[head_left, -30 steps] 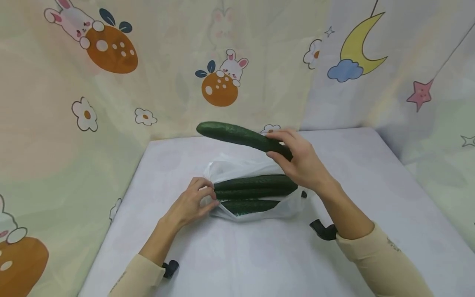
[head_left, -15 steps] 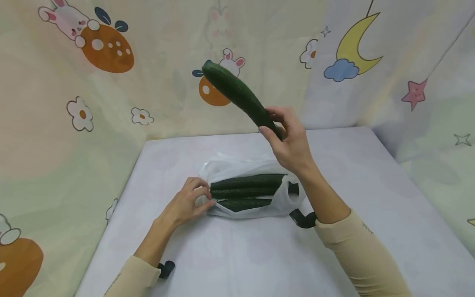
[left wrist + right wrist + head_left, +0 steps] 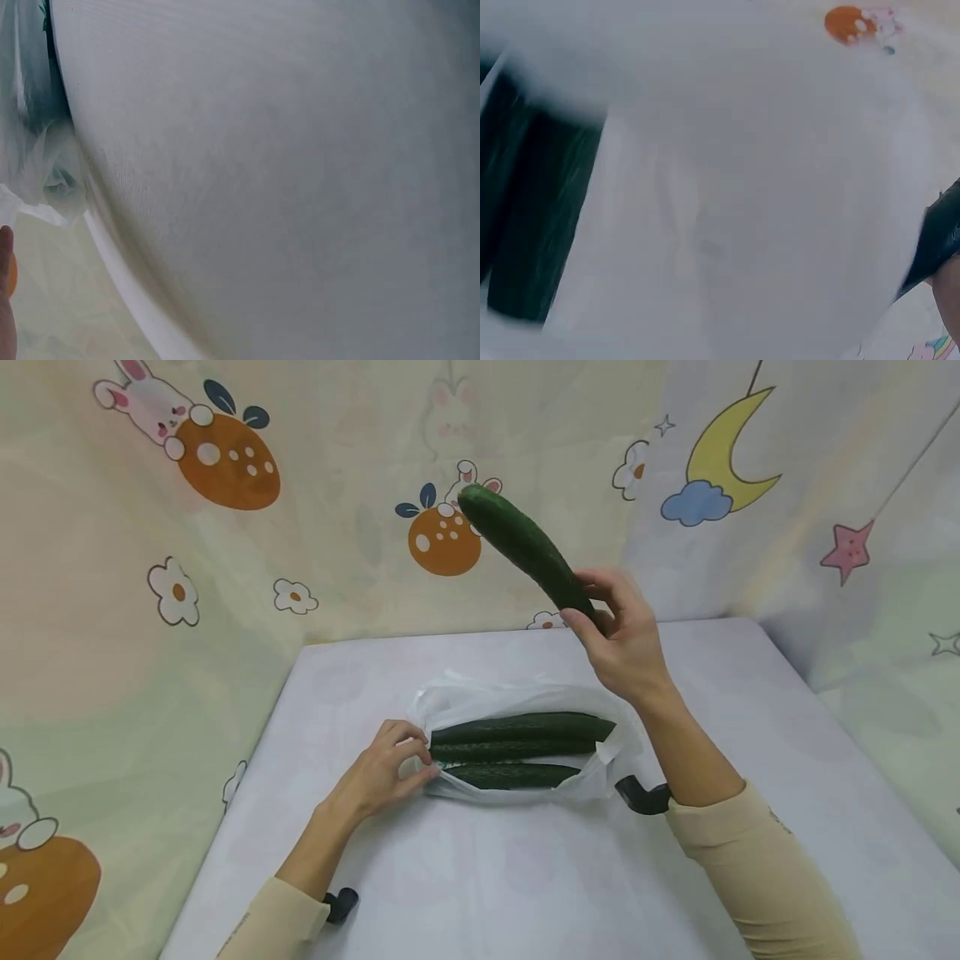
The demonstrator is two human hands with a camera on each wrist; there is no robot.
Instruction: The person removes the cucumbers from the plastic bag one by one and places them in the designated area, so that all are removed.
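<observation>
Right hand: thumb and fingers wrapped round the lower end of a cucumber, no gap. Cucumber is up in the air, tilted, free end pointing up-left, clear above the bag. Right forearm reaches in from lower right, hand raised over the bag's right end.

Left hand: fingers bent, thumb and fingertips pinching the left edge of the white plastic bag. Left forearm angles in from lower left, hand low, close to the surface.

Bag lies on the surface, mouth spread, three more cucumbers visible inside, lying lengthwise.
</observation>
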